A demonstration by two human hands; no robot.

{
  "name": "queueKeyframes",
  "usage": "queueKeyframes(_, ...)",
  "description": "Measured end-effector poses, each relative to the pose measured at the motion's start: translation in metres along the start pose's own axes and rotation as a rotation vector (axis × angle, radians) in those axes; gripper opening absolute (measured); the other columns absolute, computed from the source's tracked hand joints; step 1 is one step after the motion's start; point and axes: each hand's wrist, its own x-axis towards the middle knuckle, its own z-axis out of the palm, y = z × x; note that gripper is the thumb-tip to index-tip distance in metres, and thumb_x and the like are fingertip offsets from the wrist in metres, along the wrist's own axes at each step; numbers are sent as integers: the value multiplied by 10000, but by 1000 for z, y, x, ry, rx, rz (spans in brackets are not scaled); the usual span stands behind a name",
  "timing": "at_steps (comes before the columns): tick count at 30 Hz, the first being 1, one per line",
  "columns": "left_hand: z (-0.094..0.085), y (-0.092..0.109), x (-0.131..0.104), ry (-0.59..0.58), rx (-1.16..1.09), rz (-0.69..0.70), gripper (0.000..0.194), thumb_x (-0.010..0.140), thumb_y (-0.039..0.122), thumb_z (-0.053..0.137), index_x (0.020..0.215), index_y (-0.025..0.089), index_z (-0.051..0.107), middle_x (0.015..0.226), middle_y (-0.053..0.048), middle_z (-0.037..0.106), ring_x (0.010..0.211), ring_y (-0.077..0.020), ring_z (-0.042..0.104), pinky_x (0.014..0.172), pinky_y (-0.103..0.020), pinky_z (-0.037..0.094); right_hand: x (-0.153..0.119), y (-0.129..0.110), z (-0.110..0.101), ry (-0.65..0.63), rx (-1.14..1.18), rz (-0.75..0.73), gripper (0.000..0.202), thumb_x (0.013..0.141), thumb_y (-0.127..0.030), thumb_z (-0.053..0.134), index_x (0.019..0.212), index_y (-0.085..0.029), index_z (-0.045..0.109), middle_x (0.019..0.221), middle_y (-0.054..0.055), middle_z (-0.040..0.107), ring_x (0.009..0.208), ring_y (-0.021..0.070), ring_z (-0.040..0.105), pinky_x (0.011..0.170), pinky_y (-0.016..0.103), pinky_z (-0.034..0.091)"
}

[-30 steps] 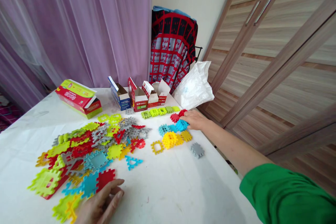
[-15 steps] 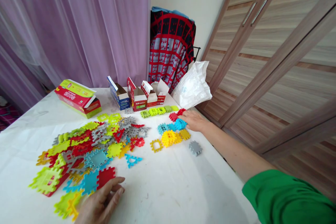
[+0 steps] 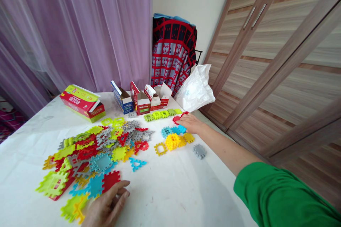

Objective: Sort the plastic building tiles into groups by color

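Observation:
My left hand (image 3: 108, 203) rests on the table at the near edge of the pile, fingers loosely bent and apart, holding nothing. Beside its knuckles lies a red square tile (image 3: 110, 181). My right hand (image 3: 191, 123) is stretched far out, open, with its fingertips at a few red interlocking pieces (image 3: 176, 120); its fingers partly cover them. Just below that hand is a row of blue pieces (image 3: 167, 132), and nearer me a row of yellow pieces (image 3: 173, 142). A grey square tile (image 3: 199, 151) lies apart under the right forearm.
Mixed interlocking tiles (image 3: 102, 161) spread over the left of the white table. Lime pieces (image 3: 161, 114) form a row behind. At the back stand a red-and-green box (image 3: 81, 103), a blue box (image 3: 122, 99), several open red-and-white boxes (image 3: 140, 101) and a white bag (image 3: 195, 88).
My right hand has shifted slightly left over the red and blue pieces. The whole view has moved a little; my left hand stays beside the red tile.

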Motion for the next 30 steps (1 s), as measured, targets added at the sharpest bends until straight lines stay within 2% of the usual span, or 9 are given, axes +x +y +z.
queueKeyframes(7,-1,6,2,19,-10,-23,269,853,430,528,1040,277,645,725,43,723,538,-102,658,499,-134,500,0,0,0,-2,35,-22,621,705,-223,679,1309,-212,534,1239,109,596,1137,290,472,955,408,317)
queueKeyframes(11,1,7,2,10,-12,-37,277,861,431,505,1037,262,636,713,35,719,534,-103,653,503,-141,497,-1,-6,-13,31,116,16,466,770,-158,573,1229,-237,601,1250,76,613,1160,261,498,959,379,335)
queueKeyframes(15,-1,11,2,9,-6,-39,272,863,425,498,1025,256,637,699,30,720,507,-102,637,487,-143,490,4,-20,-21,-14,335,178,353,852,-188,497,1165,-267,642,1202,38,657,1131,226,562,926,316,388)
queueKeyframes(18,-3,16,3,10,-2,-25,270,861,418,496,1015,251,642,696,25,724,483,-103,623,468,-148,485,13,-31,-17,-37,430,293,380,885,-212,464,1237,-258,600,1241,35,643,1116,201,588,891,275,430)
queueKeyframes(22,-4,21,3,19,18,-17,266,864,412,488,1003,250,648,662,32,713,447,-99,598,460,-154,485,29,-40,-8,-76,478,368,436,872,-206,482,1299,-230,564,1287,58,617,1110,193,603,883,255,457)
queueKeyframes(26,-3,22,3,31,22,-15,250,868,394,494,1002,252,649,669,34,714,478,-100,617,469,-149,482,40,-42,-4,-113,505,384,434,892,-208,458,1312,-212,566,1333,71,584,1156,175,581,911,225,443)
queueKeyframes(30,-4,24,3,37,47,8,231,871,385,495,986,251,645,650,44,708,442,-90,589,453,-144,468,47,-44,-6,-155,500,377,386,889,-237,466,1239,-210,626,1308,82,602,1142,184,590,883,223,446)
